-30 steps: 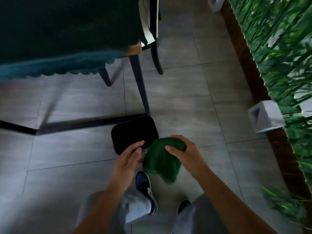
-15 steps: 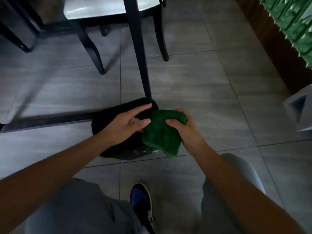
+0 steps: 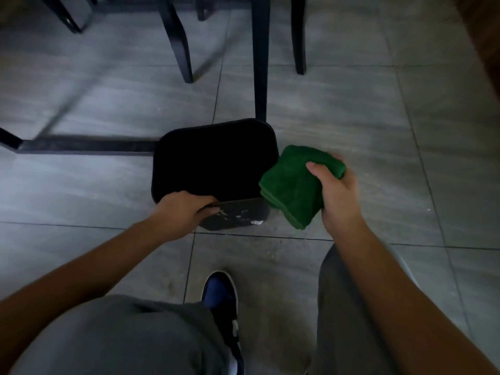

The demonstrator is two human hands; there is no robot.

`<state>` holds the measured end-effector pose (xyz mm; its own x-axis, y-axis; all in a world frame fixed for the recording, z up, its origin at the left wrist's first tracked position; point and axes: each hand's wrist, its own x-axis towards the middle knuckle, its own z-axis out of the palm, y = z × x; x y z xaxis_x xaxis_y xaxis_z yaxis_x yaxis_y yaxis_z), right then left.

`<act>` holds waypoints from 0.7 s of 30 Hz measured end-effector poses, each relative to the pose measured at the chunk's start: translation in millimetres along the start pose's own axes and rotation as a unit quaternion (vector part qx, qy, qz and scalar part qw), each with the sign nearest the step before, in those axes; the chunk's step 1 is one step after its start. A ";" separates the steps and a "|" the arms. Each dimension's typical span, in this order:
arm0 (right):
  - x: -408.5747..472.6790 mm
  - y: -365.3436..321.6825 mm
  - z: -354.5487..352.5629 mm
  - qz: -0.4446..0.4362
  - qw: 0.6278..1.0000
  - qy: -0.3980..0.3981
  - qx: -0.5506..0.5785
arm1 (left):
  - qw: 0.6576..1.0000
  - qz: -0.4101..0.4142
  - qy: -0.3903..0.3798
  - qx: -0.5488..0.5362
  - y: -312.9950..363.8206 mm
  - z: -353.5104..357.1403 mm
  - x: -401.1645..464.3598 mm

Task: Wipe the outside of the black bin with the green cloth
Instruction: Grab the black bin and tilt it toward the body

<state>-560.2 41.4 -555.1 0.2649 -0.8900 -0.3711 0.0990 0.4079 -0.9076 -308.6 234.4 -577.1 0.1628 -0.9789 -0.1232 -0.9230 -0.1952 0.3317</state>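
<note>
Fingers of the left hand point(image 3: 181, 212) now hook over the near rim of the black bin point(image 3: 216, 163), where half a second ago that hand lay flat across the bin's top with its fingertips against the cloth. The green cloth point(image 3: 293, 185) has come away from the left hand and now sits off the bin's right side, its left edge overlapping the bin's near right corner; whether it touches the wall there cannot be told. The view has also dropped closer, so the bin's dark opening shows in full and the white chair seat seen earlier is out of frame.

The bin stands on the grey tiled floor point(image 3: 351, 117), just near of a black table leg point(image 3: 260, 63) that meets the floor at its far rim. Its near outer wall, below the left hand, carries pale smears and specks. A dark floor bar point(image 3: 81, 146) runs leftward from the bin's far left corner, and two chair legs point(image 3: 180, 41) stand farther off.

The right hand point(image 3: 334, 193) grips the folded cloth, thumb pressed on top and fingers wrapped beneath, to the right of the bin and level with its near half. The left hand is clenched on the rim, its thumb on the outside. Between the person's grey-trousered knees, a blue and black shoe point(image 3: 220, 301) rests on the tiles near of the bin.
</note>
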 end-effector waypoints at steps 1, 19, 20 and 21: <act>0.3 0.5 -4.3 0.001 1.000 0.021 -0.004 | 1.000 -0.012 0.002 -0.006 -0.2 -0.7 -2.7; 18.5 67.2 8.3 -0.178 0.816 -0.057 -0.547 | 0.773 -0.374 0.090 -0.504 25.8 5.9 -45.7; 9.0 78.3 12.9 -0.182 0.810 -0.098 -0.549 | 0.767 -0.377 0.091 -0.511 25.5 6.8 -45.7; -0.4 87.6 16.8 -0.185 0.806 -0.133 -0.547 | 0.764 -0.379 0.092 -0.514 24.4 7.9 -46.0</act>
<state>-535.5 80.9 -631.2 0.6218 -0.7750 -0.1126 -0.6472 -0.4276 -0.6310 -341.4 275.2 -570.7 0.6486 -0.5347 -0.5418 0.2067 -0.5613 0.8014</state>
